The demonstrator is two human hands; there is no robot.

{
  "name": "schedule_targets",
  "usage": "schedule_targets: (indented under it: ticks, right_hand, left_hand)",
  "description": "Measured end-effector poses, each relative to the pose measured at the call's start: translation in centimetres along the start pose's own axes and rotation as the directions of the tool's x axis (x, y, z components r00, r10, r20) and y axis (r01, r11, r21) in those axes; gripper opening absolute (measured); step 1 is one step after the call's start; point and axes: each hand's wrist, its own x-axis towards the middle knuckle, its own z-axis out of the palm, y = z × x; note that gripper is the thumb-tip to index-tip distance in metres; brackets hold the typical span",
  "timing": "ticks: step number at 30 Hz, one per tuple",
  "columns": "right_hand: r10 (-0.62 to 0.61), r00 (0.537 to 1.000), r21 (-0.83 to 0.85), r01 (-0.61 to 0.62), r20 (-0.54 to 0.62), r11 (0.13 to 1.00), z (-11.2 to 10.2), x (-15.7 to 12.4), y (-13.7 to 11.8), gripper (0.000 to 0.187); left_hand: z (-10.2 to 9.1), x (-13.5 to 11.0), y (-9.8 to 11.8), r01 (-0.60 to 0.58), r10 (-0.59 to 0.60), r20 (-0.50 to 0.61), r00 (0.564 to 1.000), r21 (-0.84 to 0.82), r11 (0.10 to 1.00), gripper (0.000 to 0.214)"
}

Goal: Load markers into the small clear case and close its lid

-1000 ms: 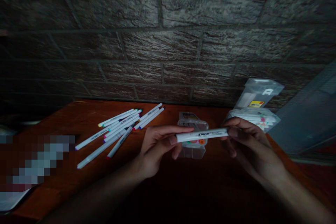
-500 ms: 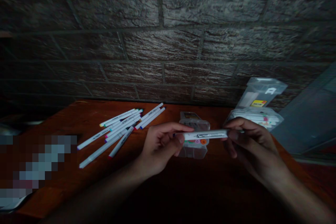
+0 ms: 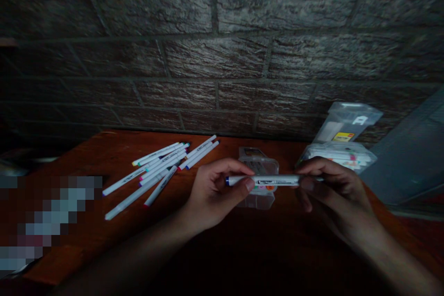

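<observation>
A white marker point(image 3: 277, 180) with a dark blue end and black printing lies level between my two hands. My left hand point(image 3: 218, 194) pinches it near the blue end, thumb in front. At the other end, the thumb and fingers of my right hand point(image 3: 329, 187) close round it, and a thin tip pokes out beyond them. Behind the marker is a small clear plastic case point(image 3: 260, 201) with an orange spot on it, partly covered by the marker and my left hand. To the left, several white markers point(image 3: 163, 162) with coloured ends lie in a loose pile.
An open clear case point(image 3: 350, 122) with a yellow label stands at the right back, white markers point(image 3: 347, 157) in its lower part. The brown wooden table point(image 3: 76, 166) meets a dark brick wall point(image 3: 243, 60). A blurred-out patch point(image 3: 52, 222) covers the left front.
The marker has turned or slid a little in my fingers: its blue end now shows past my left hand and its printing faces differently. Both hands stay nearly in place.
</observation>
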Motion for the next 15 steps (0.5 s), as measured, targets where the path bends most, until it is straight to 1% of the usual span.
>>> schedule_targets:
  ticks: [5, 8, 11, 15]
  right_hand:
    - [0.055, 0.998, 0.086, -0.052, -0.027, 0.995, 0.31, 0.32, -0.41, 0.01]
    - [0.088, 0.995, 0.124, -0.083, -0.036, 0.989, 0.42, 0.45, -0.64, 0.012]
    - [0.107, 0.993, 0.153, -0.1, -0.039, 0.983, 0.43, 0.5, -0.63, 0.013]
    - [0.122, 0.992, 0.18, -0.112, -0.044, 0.977, 0.41, 0.48, -0.57, 0.012]
  left_hand:
    - [-0.02, -0.09, 0.12, 0.024, -0.023, 0.011, 1.0, -0.053, 0.998, 0.01]
    - [-0.14, -0.26, 0.08, 0.062, -0.06, 0.028, 0.998, -0.073, 0.995, 0.011]
    - [-0.4, -0.46, -0.18, 0.107, -0.103, 0.044, 0.994, -0.085, 0.991, 0.015]
    - [-0.7, -0.59, -0.63, 0.131, -0.122, 0.067, 0.99, -0.147, 0.98, 0.019]
